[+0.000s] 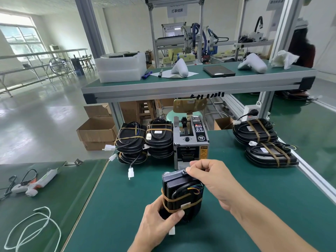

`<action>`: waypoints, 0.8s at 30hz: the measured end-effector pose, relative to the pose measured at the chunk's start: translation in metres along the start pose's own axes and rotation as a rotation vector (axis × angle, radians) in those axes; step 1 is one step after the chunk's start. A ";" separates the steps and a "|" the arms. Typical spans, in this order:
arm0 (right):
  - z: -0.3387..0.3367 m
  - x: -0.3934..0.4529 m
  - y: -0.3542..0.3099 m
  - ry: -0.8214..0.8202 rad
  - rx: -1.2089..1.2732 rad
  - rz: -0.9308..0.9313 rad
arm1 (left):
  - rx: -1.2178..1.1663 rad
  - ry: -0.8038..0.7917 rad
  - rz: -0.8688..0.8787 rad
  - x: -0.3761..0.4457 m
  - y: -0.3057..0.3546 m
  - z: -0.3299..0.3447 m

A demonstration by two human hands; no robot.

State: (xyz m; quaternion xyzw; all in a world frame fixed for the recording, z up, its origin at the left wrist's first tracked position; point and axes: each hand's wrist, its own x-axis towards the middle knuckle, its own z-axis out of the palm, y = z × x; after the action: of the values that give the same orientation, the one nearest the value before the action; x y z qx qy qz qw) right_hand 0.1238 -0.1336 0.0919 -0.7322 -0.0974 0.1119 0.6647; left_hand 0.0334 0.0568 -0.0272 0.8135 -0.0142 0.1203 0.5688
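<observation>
Head view: one black unit (179,190) held over the green mat (236,224), just in front of the tape dispenser (190,142); roughly upright, tilted a bit
Left hand (160,226): wrapped round the unit's lower end; thumb across the front just under the brown band (181,202); solid hold
Right hand (212,180): thumb and forefinger pinched tight on the unit's top edge; other fingers curled; something dark and glossy under the pinch, can't tell what
Cable: black lead looped on the unit's face under the band; coloured wires poking out the right side; white connector (171,230) hanging below the left hand
Around: banded left stacks (143,142) and right stacks (263,140) of similar units flank the dispenser; glue gun (34,184) and white cord (36,228) on the side table, well apart
</observation>
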 end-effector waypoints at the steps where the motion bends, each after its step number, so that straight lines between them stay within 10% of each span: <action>1: 0.001 0.000 0.001 0.005 -0.003 0.001 | 0.000 0.000 0.000 0.000 0.000 0.000; 24: 0.006 0.002 0.002 0.097 -0.304 -0.164 | -0.018 0.017 0.025 0.001 0.000 0.001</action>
State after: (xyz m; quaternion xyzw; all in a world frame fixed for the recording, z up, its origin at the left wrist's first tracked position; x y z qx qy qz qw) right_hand 0.1235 -0.1273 0.0888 -0.8183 -0.1405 0.0060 0.5574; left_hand 0.0342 0.0561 -0.0273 0.8071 -0.0208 0.1342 0.5746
